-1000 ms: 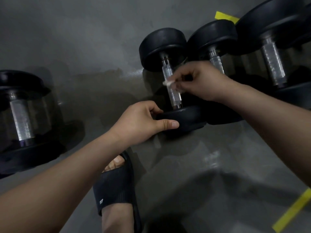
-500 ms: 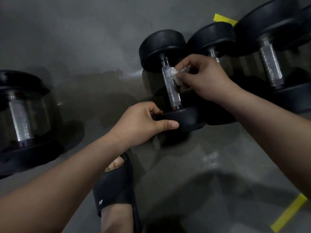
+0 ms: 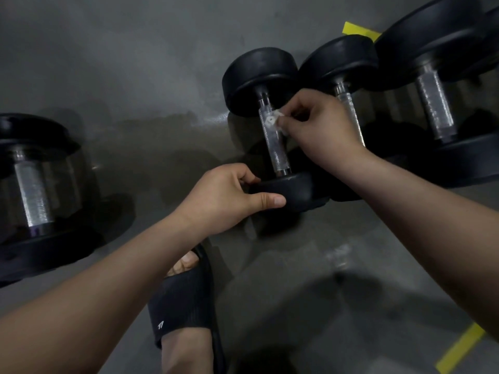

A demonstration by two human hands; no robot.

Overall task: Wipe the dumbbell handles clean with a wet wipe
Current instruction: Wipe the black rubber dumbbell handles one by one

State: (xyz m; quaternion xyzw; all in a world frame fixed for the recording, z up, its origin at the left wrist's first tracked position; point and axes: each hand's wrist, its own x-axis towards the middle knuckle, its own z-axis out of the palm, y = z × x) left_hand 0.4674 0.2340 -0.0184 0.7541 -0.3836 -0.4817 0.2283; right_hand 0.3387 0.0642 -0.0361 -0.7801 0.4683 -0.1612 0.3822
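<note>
one hand steadies the dumbbell (image 3: 272,125) while the other works a wet wipe (image 3: 272,120) on its handle (image 3: 275,147)

the left hand (image 3: 229,195) grips the near weight head (image 3: 297,191), thumb across the front and fingers curled behind, likely to stop the dumbbell rolling on the floor (image 3: 135,63) under the rubbing. the right hand (image 3: 321,125) pinches the small bunched wet wipe between thumb and fingertips and presses it to the upper part of the knurled handle, close under the far head; the tight wad probably helps it bite into the knurling. a second dumbbell (image 3: 340,60) lies just beside on the right, its handle seemingly awaiting its turn.
</note>
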